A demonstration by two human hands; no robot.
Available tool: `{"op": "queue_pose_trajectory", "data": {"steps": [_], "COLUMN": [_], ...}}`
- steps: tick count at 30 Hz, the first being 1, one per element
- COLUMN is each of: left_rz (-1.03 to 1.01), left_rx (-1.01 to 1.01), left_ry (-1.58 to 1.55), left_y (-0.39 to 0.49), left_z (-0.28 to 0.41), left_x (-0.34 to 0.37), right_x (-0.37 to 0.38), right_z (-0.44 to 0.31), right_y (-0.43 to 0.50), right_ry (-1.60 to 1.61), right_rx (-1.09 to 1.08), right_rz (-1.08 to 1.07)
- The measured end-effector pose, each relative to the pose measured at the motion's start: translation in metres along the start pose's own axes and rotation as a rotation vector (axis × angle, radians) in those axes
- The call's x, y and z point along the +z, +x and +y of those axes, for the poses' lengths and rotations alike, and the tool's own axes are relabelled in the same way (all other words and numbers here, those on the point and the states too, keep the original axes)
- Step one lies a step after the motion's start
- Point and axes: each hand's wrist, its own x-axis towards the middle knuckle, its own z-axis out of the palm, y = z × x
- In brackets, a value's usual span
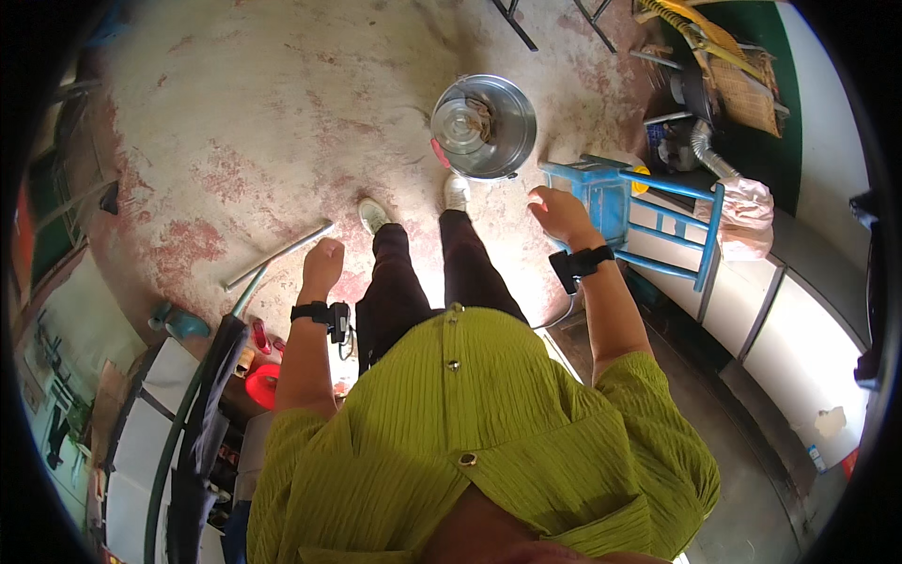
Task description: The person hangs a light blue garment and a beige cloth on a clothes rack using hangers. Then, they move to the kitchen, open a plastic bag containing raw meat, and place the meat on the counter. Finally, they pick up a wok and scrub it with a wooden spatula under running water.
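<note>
My left hand hangs beside my leg with its fingers curled; whether it holds anything cannot be told. Just beyond it lies the head of a metal T-shaped bar near the floor. My right hand is empty, its fingers loosely bent and apart, close to the left edge of a blue wooden chair. In front of my feet stands a round metal tub, with a clear round lid or bowl and a crumpled brown cloth inside. A red item sits at its rim.
A pinkish bag stands beyond the blue chair, near a silver flexible duct and a wicker piece. On the left are a red basin, red shoes and a teal container. Dark metal legs stand ahead.
</note>
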Motion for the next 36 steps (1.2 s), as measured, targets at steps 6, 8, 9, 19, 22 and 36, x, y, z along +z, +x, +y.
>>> {"op": "queue_pose_trajectory", "data": {"steps": [6, 8, 9, 19, 22, 36], "left_rz": [-0.119, -0.110, -0.093, 0.317, 0.322, 0.146], "left_rx": [0.067, 0.086, 0.093, 0.259, 0.312, -0.059], "left_ry": [0.045, 0.017, -0.014, 0.085, 0.068, -0.219], "left_y": [0.084, 0.110, 0.117, 0.229, 0.276, 0.324], "left_z": [0.106, 0.141, 0.155, 0.205, 0.186, 0.048], "left_x": [0.052, 0.076, 0.089, 0.188, 0.206, 0.237], "right_x": [0.069, 0.089, 0.101, 0.178, 0.205, 0.383], "right_z": [0.064, 0.085, 0.094, 0.124, 0.129, 0.176], "right_y": [0.080, 0.106, 0.113, 0.243, 0.298, 0.457], "right_ry": [0.138, 0.133, 0.110, 0.210, 0.262, 0.147], "right_rx": [-0.005, -0.008, -0.005, 0.130, 0.179, 0.373], "right_rz": [-0.146, -0.203, -0.219, -0.396, -0.342, -0.070]}}
